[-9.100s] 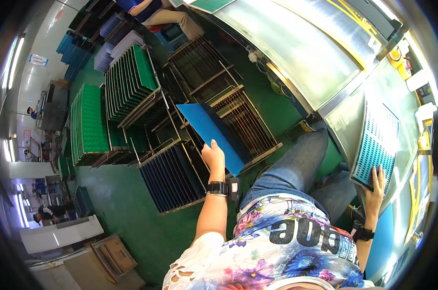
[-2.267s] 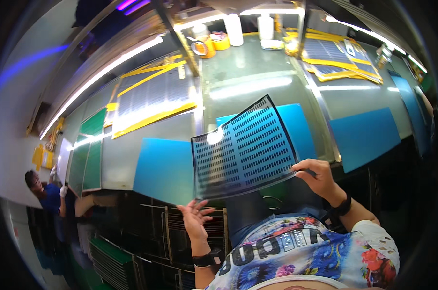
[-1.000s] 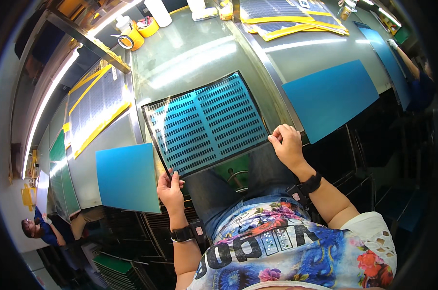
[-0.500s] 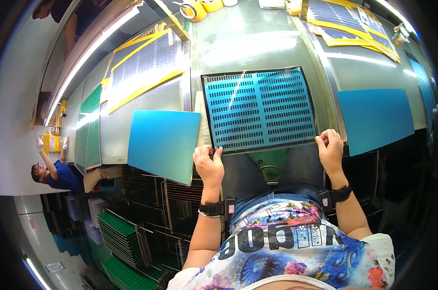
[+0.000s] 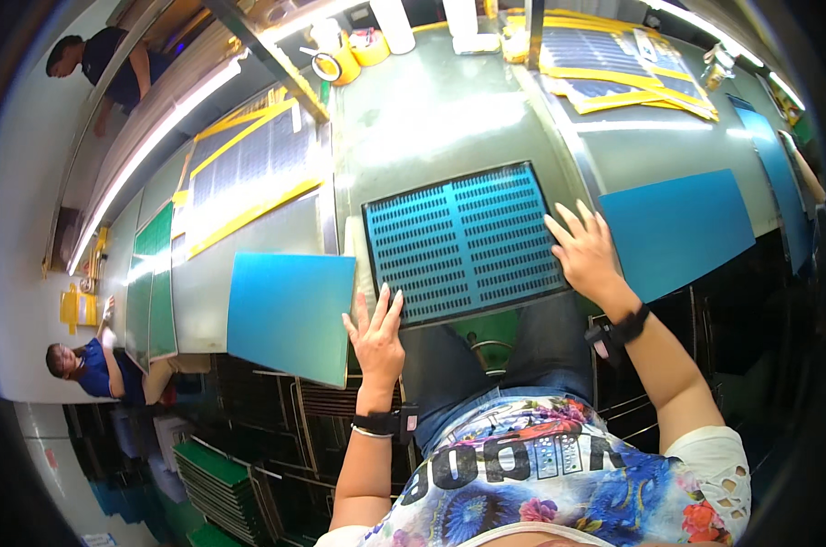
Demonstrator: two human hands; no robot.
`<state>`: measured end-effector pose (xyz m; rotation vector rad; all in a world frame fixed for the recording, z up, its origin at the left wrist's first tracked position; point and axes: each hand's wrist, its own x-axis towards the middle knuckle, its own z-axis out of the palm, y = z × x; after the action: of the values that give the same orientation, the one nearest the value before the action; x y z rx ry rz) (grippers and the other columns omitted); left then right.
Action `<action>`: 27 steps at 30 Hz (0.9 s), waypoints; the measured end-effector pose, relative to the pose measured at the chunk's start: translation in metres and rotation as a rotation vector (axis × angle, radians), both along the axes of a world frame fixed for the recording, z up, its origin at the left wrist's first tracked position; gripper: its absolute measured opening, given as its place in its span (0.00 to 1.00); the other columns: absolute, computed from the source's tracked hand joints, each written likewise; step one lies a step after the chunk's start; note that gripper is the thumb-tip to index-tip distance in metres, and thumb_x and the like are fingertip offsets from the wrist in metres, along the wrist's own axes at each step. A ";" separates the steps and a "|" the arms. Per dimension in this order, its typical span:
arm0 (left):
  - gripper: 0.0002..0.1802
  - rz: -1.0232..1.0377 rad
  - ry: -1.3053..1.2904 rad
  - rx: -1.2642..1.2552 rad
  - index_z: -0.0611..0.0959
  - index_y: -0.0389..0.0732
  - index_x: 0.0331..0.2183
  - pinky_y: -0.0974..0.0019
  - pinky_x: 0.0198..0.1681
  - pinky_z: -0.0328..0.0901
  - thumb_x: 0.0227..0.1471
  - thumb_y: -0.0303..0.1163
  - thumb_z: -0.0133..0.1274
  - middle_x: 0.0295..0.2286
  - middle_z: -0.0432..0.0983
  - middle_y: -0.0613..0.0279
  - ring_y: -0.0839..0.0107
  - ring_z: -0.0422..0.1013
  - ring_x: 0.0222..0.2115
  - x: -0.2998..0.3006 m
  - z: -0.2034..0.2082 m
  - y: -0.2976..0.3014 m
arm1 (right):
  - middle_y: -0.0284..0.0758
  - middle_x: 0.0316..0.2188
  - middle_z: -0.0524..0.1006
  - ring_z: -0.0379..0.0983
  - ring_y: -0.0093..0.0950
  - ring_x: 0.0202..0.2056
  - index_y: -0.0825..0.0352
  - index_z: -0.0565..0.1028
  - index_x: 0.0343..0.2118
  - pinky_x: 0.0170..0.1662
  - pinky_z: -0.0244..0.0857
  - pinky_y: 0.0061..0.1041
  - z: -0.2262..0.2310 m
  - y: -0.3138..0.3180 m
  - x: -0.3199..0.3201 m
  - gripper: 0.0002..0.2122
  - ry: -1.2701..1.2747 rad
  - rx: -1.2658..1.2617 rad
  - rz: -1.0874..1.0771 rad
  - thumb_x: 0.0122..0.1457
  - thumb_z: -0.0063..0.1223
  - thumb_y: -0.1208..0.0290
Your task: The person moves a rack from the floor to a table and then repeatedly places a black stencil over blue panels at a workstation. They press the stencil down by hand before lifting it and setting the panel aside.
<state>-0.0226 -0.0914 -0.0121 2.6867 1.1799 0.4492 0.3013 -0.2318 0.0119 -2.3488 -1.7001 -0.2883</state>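
Note:
A blue panel with rows of small dark slots and a black border (image 5: 461, 246) lies on the table in front of me, its near edge by my lap. My left hand (image 5: 376, 342) is at its lower left corner, fingers stretched and spread. On the panel's right edge rests my right hand (image 5: 588, 248), fingers also apart and extended. Neither hand grips anything. A plain blue sheet (image 5: 290, 314) lies left of my left hand, and another plain blue sheet (image 5: 677, 232) lies just beyond my right hand.
Yellow-edged slotted sheets (image 5: 258, 173) lie at the back left, with more yellow-edged sheets (image 5: 623, 64) at the back right. Tape rolls (image 5: 335, 66) stand at the far edge. Green boards (image 5: 214, 469) are stacked low on the left. A co-worker (image 5: 93, 369) is at the far left.
Both hands have released their pinch on the panel's near corners and opened. My right hand has moved up along the right edge. The whole view has shifted.

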 end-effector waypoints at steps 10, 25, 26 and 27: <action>0.20 -0.050 0.028 0.031 0.75 0.54 0.47 0.38 0.57 0.36 0.51 0.30 0.46 0.53 0.63 0.69 0.57 0.48 0.58 -0.001 0.010 0.000 | 0.37 0.53 0.63 0.54 0.41 0.56 0.67 0.66 0.50 0.56 0.51 0.41 -0.024 0.087 0.059 0.22 -0.083 -0.026 0.039 0.47 0.42 0.78; 0.33 0.131 0.080 0.206 0.66 0.36 0.52 0.41 0.57 0.41 0.52 0.51 0.42 0.55 0.57 0.59 0.57 0.46 0.58 0.088 -0.016 0.121 | 0.34 0.56 0.60 0.55 0.37 0.56 0.66 0.63 0.53 0.57 0.49 0.39 -0.022 0.085 0.052 0.23 -0.121 -0.081 0.015 0.50 0.41 0.75; 0.32 0.130 0.081 0.203 0.66 0.36 0.52 0.42 0.57 0.40 0.53 0.49 0.42 0.55 0.57 0.58 0.58 0.45 0.59 0.089 -0.018 0.123 | 0.34 0.56 0.60 0.55 0.37 0.56 0.66 0.63 0.53 0.57 0.49 0.39 -0.024 0.086 0.053 0.23 -0.121 -0.075 0.016 0.50 0.41 0.75; 0.32 0.127 0.082 0.201 0.66 0.36 0.52 0.42 0.57 0.40 0.53 0.49 0.42 0.55 0.57 0.58 0.58 0.45 0.59 0.091 -0.017 0.123 | 0.33 0.56 0.60 0.55 0.37 0.56 0.66 0.63 0.53 0.57 0.50 0.39 -0.024 0.085 0.053 0.23 -0.120 -0.072 0.018 0.50 0.41 0.75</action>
<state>0.0683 0.0314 -0.0287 2.8333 1.4043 0.5053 0.3544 -0.1470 -0.0124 -2.4097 -1.8138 -0.3780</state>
